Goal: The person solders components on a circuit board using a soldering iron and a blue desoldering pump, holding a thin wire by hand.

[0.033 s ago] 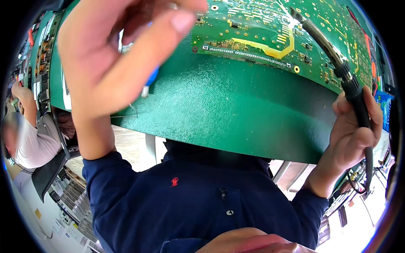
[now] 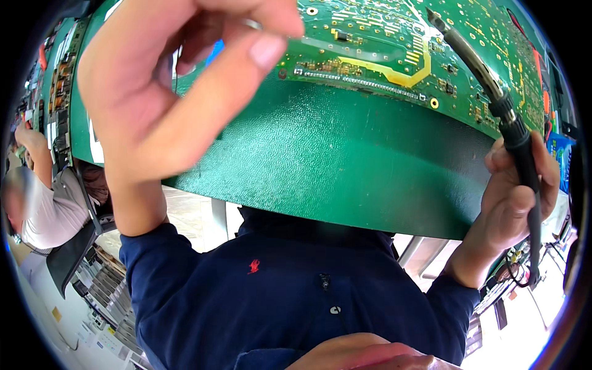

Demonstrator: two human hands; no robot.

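My right hand (image 2: 517,191) grips a soldering iron (image 2: 518,132) by its black handle. Its metal tip points up and left, above the green circuit board (image 2: 376,46). My left hand (image 2: 185,86) is raised close to the camera, left of the board, thumb and forefinger pinched together. A blurred pale streak leads from those fingertips across the board; I cannot make out what it is. Behind the left hand a bit of a blue thing (image 2: 214,52) shows, mostly hidden. Along the board's near edge runs a row of shiny solder joints (image 2: 357,81).
The board lies on a green mat (image 2: 308,154) with a curved near edge. A blue package (image 2: 561,154) is at the far right. At left, another person (image 2: 55,203) sits by a black chair (image 2: 77,253), near a row of electronic parts (image 2: 61,92). The iron's cord (image 2: 521,280) hangs down.
My left hand has shifted slightly, and the blue thing seen below its thumb now shows higher, behind the fingers. A pale streak has appeared at the fingertips. The iron has barely moved.
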